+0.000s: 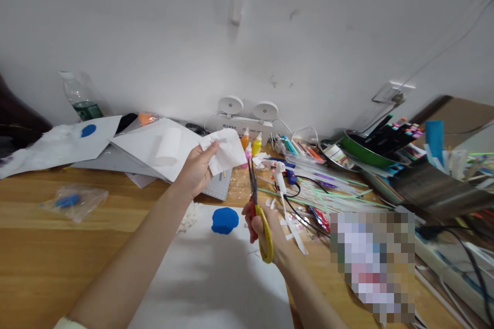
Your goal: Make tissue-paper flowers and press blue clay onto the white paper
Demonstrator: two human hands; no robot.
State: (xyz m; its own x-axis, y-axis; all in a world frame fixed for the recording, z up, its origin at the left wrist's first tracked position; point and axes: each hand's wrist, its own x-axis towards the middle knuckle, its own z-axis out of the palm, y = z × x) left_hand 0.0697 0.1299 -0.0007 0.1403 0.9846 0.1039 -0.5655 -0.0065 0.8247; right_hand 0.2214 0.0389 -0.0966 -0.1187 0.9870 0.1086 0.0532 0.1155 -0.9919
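My left hand (196, 172) pinches a white piece of tissue-like paper (227, 153) and holds it up over the table. In my right hand (270, 234) is a pair of scissors (266, 239) with red and yellow handles, blades pointing up beside the paper and apart from it. Below, a flat blue blob (225, 220), like clay or paint, sits on a large white sheet (208, 277). Small white crumbs (189, 217) lie at the sheet's upper left, partly behind my left forearm.
A white roll (169, 148) lies on papers behind my left arm. Small paint bottles (257, 145), a glue gun (278, 175) and loose strips crowd the right. A clear bag (77, 201) is at left, a bottle (81, 97) by the wall, a green pan (370, 149) back right.
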